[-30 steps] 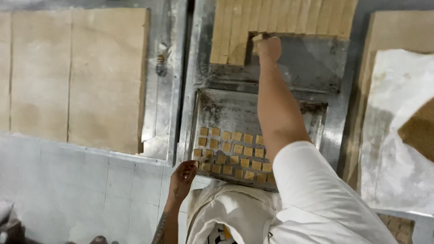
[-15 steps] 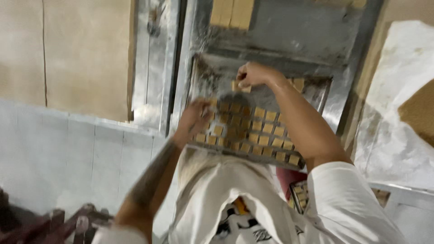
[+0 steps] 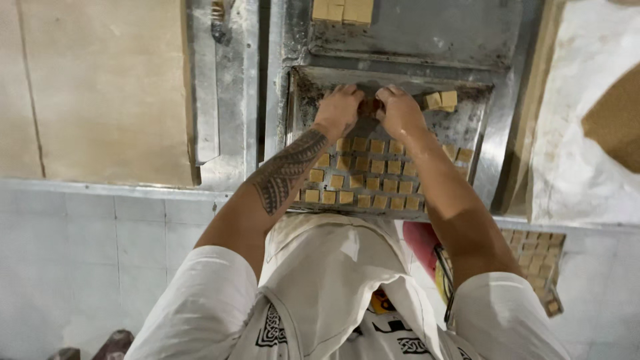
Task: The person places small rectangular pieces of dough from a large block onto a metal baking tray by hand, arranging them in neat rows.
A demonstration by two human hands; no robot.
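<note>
My left hand [image 3: 340,107] and right hand [image 3: 398,110] pinch little squares [image 3: 368,107] at the tray [image 3: 483,150] top — I think I'm filling rows — next I should set them straight.

The light is soft and even, seemingly from overhead, warm on the tan slabs. The metal tray [image 3: 303,100] gives dull sheen without hard glare. Shadow pools beneath the forearms and under the counter edge. Detail is a little soft throughout, and the white cloth [image 3: 580,133] at the right looks nearly washed out.
</note>
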